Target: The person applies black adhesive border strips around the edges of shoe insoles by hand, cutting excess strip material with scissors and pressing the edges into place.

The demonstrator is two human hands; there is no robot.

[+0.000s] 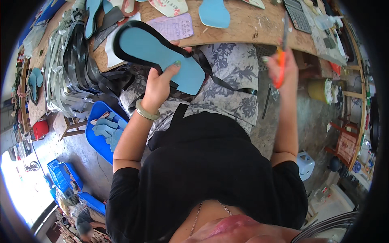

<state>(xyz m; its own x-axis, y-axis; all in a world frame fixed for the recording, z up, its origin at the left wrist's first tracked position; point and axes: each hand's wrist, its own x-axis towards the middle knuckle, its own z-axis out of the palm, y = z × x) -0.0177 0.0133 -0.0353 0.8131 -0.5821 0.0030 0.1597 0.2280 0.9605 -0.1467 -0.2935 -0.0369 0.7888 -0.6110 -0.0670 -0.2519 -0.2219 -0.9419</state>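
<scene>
1. The sole (142, 46), blue inside a black edge, is up over the person's lap, at the near edge of the table (247, 34). Taking twelve as straight ahead of the person, its long axis runs from ten to four o'clock, broad end at ten.
2. The left hand (161, 79) is the nearer one: it pinches the sole, thumb flat on the blue face, fingers behind. Most of the sole reaches out from that grip toward eleven.
3. The right hand (289, 67) is curled round the orange handles of the scissors (279, 71), well apart from the sole, at its three o'clock. The blades point to twelve; they're blurred, so I can't tell whether they're parted.
4. A black strip (223, 83) trails from the sole toward four, on the scissors' side.
5. Writing: the paper (172, 26) beyond the sole, near twelve, bears handwriting too small for me to read; past it, a pale insole (172, 7) carries red print. I make out no brand on the sole.
</scene>
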